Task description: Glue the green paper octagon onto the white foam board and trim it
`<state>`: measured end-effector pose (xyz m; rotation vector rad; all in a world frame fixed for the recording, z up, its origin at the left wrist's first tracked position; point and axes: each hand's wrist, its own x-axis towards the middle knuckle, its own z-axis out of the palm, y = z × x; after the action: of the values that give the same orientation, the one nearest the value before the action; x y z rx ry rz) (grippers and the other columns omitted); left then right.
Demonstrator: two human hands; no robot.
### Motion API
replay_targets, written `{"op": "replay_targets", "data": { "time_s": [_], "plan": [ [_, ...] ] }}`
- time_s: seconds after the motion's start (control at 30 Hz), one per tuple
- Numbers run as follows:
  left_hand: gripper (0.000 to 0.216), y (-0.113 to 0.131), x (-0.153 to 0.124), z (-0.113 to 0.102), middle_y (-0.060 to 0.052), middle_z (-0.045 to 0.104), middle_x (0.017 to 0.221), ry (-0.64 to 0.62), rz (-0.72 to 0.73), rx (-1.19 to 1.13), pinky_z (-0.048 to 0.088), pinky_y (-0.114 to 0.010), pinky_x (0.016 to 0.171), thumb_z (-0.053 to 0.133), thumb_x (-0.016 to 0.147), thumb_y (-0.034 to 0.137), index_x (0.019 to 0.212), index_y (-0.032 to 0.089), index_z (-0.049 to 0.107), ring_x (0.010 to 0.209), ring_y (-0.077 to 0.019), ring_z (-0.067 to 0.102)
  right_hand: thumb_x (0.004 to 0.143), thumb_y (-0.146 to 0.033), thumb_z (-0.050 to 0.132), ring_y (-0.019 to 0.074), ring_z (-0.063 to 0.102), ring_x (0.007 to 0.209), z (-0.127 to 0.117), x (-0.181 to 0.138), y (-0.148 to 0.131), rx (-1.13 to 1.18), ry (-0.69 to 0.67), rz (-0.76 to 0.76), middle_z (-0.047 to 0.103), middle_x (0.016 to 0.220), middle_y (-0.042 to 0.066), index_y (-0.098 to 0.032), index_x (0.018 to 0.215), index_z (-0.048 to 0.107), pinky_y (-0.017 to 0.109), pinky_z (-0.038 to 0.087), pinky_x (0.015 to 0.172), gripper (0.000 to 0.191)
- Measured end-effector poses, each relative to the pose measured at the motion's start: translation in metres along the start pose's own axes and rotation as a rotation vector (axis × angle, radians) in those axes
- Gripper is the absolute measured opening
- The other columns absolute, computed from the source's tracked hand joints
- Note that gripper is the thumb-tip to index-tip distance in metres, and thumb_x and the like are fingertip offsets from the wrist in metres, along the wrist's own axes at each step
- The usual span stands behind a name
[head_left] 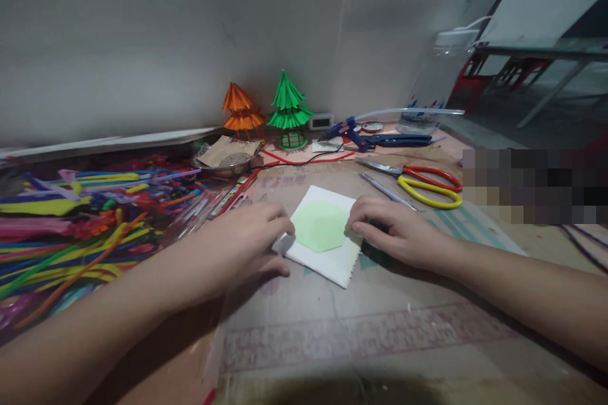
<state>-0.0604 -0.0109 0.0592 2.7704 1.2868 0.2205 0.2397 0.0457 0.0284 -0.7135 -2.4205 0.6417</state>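
Observation:
A light green hexagon [321,228] lies flat on a folded white paper [339,271] in the middle of the table. At the paper's left corner is my left hand [256,237], its fingers bent over the edge and the thumb lower down, with the corner between them. My right hand [392,228] pinches the opposite edge with curled fingers and thumb, close to the hexagon. Its fingertips partly cover that edge. Beyond the right hand lie a silver pen [384,190] and scissors [430,186] with red and yellow handles.
Many coloured pipe cleaners [95,228] are heaped at left. Behind stand an orange tiered model [241,111] and a green tiered model [289,111], beside a metal bowl [228,161]. A blue glue gun [349,133], pliers [399,140] and a clear plastic jug [427,88] are at the back right.

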Motion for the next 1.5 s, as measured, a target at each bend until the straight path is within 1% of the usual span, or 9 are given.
{"op": "replay_targets", "data": {
  "time_s": [0.13,0.27,0.4,0.53,0.73,1.03,1.17,1.37,1.5],
  "plan": [
    [0.046,0.008,0.011,0.014,-0.013,0.064,0.137,0.070,0.002,0.033,0.048,-0.046,0.106,0.068,0.096,0.052,0.129,0.020,0.064,0.126,-0.0317,0.060,0.101,-0.026,0.054,0.0187,0.066,0.085,0.001,-0.001,-0.004,0.029,0.019,0.052,0.072,0.091,0.006,-0.019,0.090,0.068,0.034,0.052,0.079,0.019],
    [0.057,0.016,0.018,0.027,-0.014,0.063,0.143,0.058,-0.037,-0.069,0.047,-0.048,0.111,0.068,0.093,0.060,0.133,0.020,0.063,0.133,-0.0328,0.057,0.099,-0.024,0.055,0.0184,0.067,0.088,0.005,-0.005,-0.010,0.062,0.007,0.055,0.073,0.095,0.006,-0.019,0.094,0.069,0.034,0.053,0.082,0.016],
    [0.058,0.026,0.023,0.027,-0.016,0.067,0.135,0.022,-0.075,-0.026,0.051,-0.050,0.104,0.068,0.090,0.065,0.123,0.017,0.067,0.127,-0.0367,0.061,0.098,-0.023,0.057,0.0181,0.068,0.088,0.009,-0.008,-0.015,0.075,0.014,0.037,0.074,0.094,0.006,-0.020,0.095,0.070,0.032,0.053,0.082,0.013],
    [0.051,0.037,0.030,0.019,-0.016,0.072,0.118,-0.012,-0.095,0.120,0.055,-0.050,0.092,0.062,0.093,0.066,0.105,0.017,0.069,0.109,-0.0376,0.068,0.098,-0.025,0.055,0.0184,0.069,0.086,0.007,-0.008,-0.018,0.058,0.041,0.088,0.075,0.093,0.006,-0.020,0.094,0.070,0.031,0.053,0.079,0.015],
    [0.044,0.049,0.041,0.013,-0.014,0.073,0.091,-0.114,-0.086,0.288,0.056,-0.049,0.078,0.056,0.099,0.056,0.097,0.014,0.068,0.086,-0.0364,0.071,0.098,-0.024,0.054,0.0176,0.069,0.084,0.006,-0.006,-0.019,0.028,0.040,0.102,0.076,0.091,0.006,-0.020,0.096,0.070,0.030,0.052,0.077,0.017],
    [0.021,0.049,0.036,0.025,-0.010,0.072,0.083,0.074,0.031,0.361,0.053,-0.043,0.070,0.054,0.101,0.027,0.089,0.015,0.067,0.076,-0.0300,0.071,0.098,-0.025,0.054,0.0170,0.069,0.083,0.007,-0.006,-0.016,0.051,0.070,0.107,0.076,0.091,0.005,-0.020,0.095,0.070,0.029,0.051,0.077,0.017],
    [0.024,0.043,0.032,0.024,-0.006,0.069,0.081,0.115,-0.030,0.229,0.048,-0.037,0.068,0.056,0.102,0.031,0.085,0.017,0.066,0.075,-0.0261,0.067,0.098,-0.025,0.054,0.0171,0.069,0.085,0.007,-0.007,-0.017,0.046,0.066,0.106,0.075,0.092,0.005,-0.019,0.096,0.070,0.029,0.051,0.078,0.018],
    [0.024,0.012,0.038,0.030,-0.004,0.066,0.087,0.155,0.003,-0.258,0.044,-0.029,0.076,0.056,0.100,0.031,0.084,0.017,0.067,0.085,-0.0190,0.063,0.098,-0.025,0.054,0.0180,0.069,0.085,0.006,-0.008,-0.015,0.038,0.034,0.111,0.075,0.093,0.007,-0.019,0.096,0.071,0.031,0.052,0.078,0.018],
    [0.027,0.001,0.043,0.037,-0.004,0.064,0.083,0.135,-0.021,-0.416,0.043,-0.029,0.075,0.056,0.099,0.033,0.080,0.017,0.065,0.082,-0.0178,0.060,0.099,-0.026,0.053,0.0192,0.070,0.088,0.003,-0.007,-0.017,0.018,0.073,0.118,0.075,0.095,0.007,-0.020,0.095,0.070,0.033,0.053,0.081,0.019]
  ]
}}
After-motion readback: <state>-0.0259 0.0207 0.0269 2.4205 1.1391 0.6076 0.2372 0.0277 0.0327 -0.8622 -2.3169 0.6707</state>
